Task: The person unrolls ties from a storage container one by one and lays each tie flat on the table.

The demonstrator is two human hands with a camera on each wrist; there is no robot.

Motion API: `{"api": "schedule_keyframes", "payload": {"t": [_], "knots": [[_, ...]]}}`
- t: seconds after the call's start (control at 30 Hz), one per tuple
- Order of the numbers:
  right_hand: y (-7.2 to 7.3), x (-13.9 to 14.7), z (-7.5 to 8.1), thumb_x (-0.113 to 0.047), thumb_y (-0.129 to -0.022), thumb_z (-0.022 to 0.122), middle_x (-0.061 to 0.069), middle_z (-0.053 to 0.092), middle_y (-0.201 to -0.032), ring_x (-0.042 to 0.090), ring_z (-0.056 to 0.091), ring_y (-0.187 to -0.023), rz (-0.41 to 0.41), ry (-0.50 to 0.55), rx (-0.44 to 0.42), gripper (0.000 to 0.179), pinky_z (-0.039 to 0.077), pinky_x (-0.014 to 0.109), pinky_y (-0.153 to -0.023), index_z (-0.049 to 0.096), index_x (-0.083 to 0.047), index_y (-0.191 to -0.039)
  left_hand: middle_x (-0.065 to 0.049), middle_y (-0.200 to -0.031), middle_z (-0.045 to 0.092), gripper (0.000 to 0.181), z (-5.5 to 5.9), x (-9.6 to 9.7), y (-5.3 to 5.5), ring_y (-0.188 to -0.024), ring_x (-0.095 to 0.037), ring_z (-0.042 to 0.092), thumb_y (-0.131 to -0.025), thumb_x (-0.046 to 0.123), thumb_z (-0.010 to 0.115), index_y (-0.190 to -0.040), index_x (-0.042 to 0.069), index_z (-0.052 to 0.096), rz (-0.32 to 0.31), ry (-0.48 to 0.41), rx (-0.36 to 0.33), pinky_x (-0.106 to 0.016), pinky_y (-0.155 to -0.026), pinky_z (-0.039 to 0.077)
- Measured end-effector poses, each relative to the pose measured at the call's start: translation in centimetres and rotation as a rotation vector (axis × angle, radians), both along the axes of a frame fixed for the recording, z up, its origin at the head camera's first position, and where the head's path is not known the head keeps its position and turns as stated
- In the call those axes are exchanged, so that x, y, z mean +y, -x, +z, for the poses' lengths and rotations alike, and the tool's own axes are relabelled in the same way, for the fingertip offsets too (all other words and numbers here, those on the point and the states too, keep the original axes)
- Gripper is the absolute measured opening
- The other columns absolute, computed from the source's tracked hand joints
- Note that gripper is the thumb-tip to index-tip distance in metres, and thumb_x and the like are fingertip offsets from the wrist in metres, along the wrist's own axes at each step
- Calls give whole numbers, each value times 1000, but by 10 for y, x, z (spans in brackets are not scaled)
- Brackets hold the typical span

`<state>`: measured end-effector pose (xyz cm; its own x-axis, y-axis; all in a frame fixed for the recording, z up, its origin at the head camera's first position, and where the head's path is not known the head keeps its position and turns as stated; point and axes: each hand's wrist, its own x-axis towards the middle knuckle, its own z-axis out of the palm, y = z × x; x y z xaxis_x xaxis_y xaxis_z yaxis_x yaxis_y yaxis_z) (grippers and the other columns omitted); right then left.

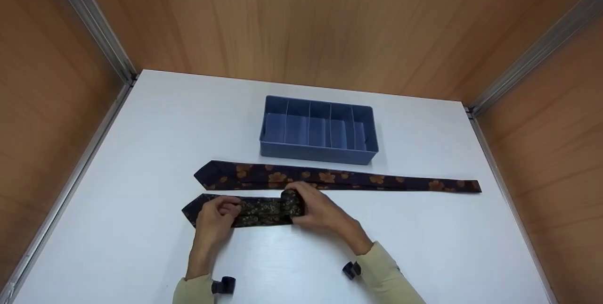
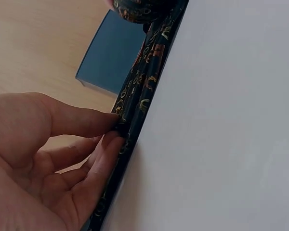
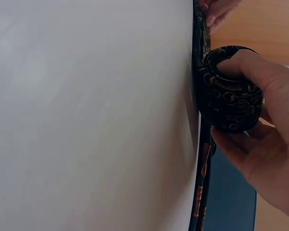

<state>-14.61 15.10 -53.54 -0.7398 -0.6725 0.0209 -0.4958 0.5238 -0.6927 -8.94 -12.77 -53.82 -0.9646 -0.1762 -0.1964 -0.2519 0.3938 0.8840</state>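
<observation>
A dark necktie (image 1: 256,219) with a small gold pattern lies on the white table, its pointed wide end to the left and its right end wound into a roll (image 3: 233,103). My right hand (image 1: 322,209) grips this roll, the thumb at its hollow centre and the fingers round its far side. Near the wide end, my left hand (image 1: 214,221) pinches the tie between thumb and fingertips, as the left wrist view shows. Just beyond lies a second necktie (image 1: 348,178), dark with orange flowers, stretched out flat; neither hand holds it.
Behind the ties stands a blue box (image 1: 318,152) with several upright compartments in a row. The white table (image 1: 118,191) is bounded by wooden panels (image 1: 292,26) at the back and both sides, with metal rails at the corners.
</observation>
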Motion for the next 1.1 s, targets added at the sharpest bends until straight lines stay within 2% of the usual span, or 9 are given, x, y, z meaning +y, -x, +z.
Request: {"api": "schedule_keyframes", "payload": {"t": [0.17,0.47,0.73,0.9,1.1], "knots": [[0,9,0,-15,-86,85,8,50,-148,26,49,-136,-11,-31,5,74,44,46,-109,45,-10,-147,-6,-90,69,12,-2,-1,2,-80,-16,59,-96,7,71,-106,2,75,1,-19,-9,-25,-70,46],[1,19,-3,-11,-85,84,6,54,-141,21,53,-128,-7,-2,-8,70,48,43,-103,47,-10,-144,-7,-90,69,13,0,0,3,-79,-16,59,-96,7,71,-107,2,75,9,-13,-19,-26,-69,46],[0,26,-3,-11,-85,85,6,55,-140,22,54,-126,-25,-1,-17,68,49,44,-101,50,-11,-143,-6,-89,67,12,-2,4,4,-78,-16,57,-96,5,70,-106,1,74,7,-3,-16,-25,-68,44],[-1,30,-4,-11,-85,84,8,54,-141,24,54,-129,-28,-7,5,67,49,45,-102,50,-9,-143,-5,-85,65,12,-3,5,3,-74,-15,54,-96,4,69,-106,1,74,9,-3,2,-24,-66,42],[-1,34,-5,-11,-86,83,10,51,-147,27,48,-136,-38,-17,-8,70,45,47,-108,48,-7,-147,-4,-83,66,12,-5,4,2,-71,-14,54,-96,7,68,-106,3,74,12,31,9,-25,-64,41]]}}
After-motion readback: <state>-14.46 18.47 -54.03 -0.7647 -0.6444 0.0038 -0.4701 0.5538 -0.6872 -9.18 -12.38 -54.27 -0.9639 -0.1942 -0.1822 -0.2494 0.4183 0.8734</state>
